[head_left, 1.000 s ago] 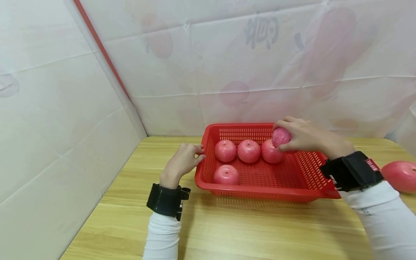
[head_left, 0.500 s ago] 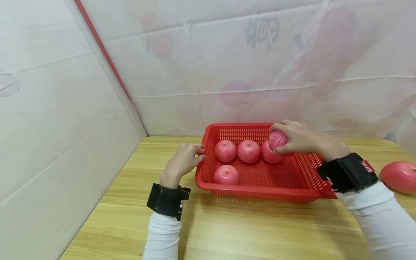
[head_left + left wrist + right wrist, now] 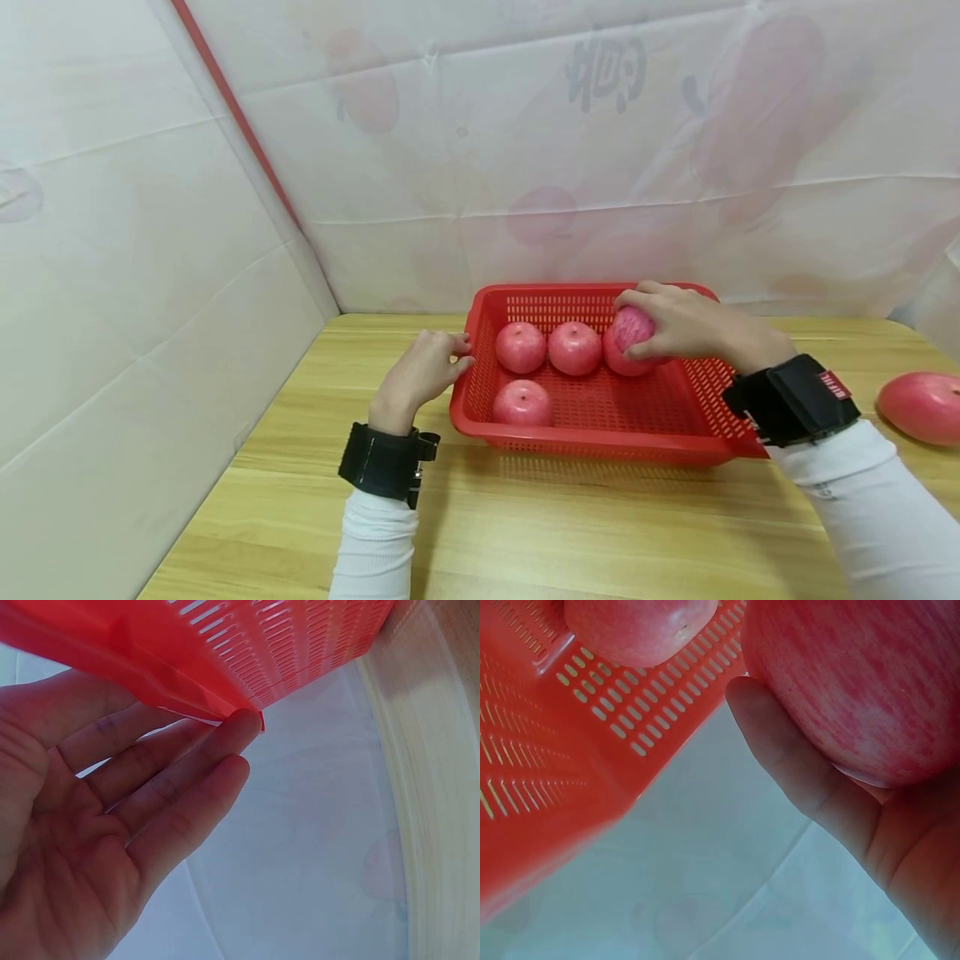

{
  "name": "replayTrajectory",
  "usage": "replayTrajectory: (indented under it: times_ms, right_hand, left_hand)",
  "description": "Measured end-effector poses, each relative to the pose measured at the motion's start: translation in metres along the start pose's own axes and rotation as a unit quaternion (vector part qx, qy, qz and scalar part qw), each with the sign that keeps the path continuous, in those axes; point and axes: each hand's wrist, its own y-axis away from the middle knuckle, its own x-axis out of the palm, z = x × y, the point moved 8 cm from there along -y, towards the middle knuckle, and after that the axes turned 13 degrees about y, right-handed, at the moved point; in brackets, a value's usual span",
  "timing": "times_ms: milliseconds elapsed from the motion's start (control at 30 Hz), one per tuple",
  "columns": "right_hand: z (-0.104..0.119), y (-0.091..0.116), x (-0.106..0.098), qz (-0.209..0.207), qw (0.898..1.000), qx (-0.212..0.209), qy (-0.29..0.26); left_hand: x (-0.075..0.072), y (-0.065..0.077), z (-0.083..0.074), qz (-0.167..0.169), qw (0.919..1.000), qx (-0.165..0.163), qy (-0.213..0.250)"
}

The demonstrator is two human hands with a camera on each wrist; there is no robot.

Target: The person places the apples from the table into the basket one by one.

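Observation:
My right hand (image 3: 686,325) grips a red streaked apple (image 3: 632,327) over the right part of the red plastic basket (image 3: 652,408). In the head view this apple overlaps another apple (image 3: 622,360) in the basket's back row. Close up in the right wrist view, the thumb lies along the side of the held apple (image 3: 862,682). At the basket's left end, my left hand (image 3: 420,375) touches the rim with its fingertips. The left wrist view shows those fingers (image 3: 187,817) fairly straight, against the outside of the basket (image 3: 292,645).
Two more apples, a middle one (image 3: 574,348) and a left one (image 3: 521,347), complete the basket's back row. Another apple (image 3: 522,404) sits at its front left. A larger pinkish-red fruit (image 3: 924,407) lies on the wooden table (image 3: 525,533) at right. A white sheet (image 3: 450,167) stands behind.
My right hand has moved a little left and downward with the apple, further over the back-row apple. The left hand and the basket stay where they were.

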Motion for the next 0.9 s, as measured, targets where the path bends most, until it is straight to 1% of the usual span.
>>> replayTrajectory:
  times_ms: [167, 333, 633, 900]
  right_hand:
    - [0.003, -0.002, 0.002, 0.003, 1.0, -0.01, 0.009]
    - [0.005, -0.003, 0.002, 0.007, 1.0, -0.01, 0.016]
    - [0.012, -0.005, 0.013, 0.037, 0.999, -0.019, -0.003]
    - [0.017, -0.006, 0.019, 0.036, 0.999, -0.027, -0.004]
  left_hand:
    - [0.001, 0.001, -0.001, 0.001, 1.0, 0.0, -0.005]
    - [0.0, 0.001, -0.002, 0.001, 1.0, -0.001, -0.005]
    - [0.0, 0.001, -0.002, -0.001, 1.0, 0.003, -0.009]
    - [0.001, 0.0, -0.001, -0.001, 1.0, -0.005, -0.002]
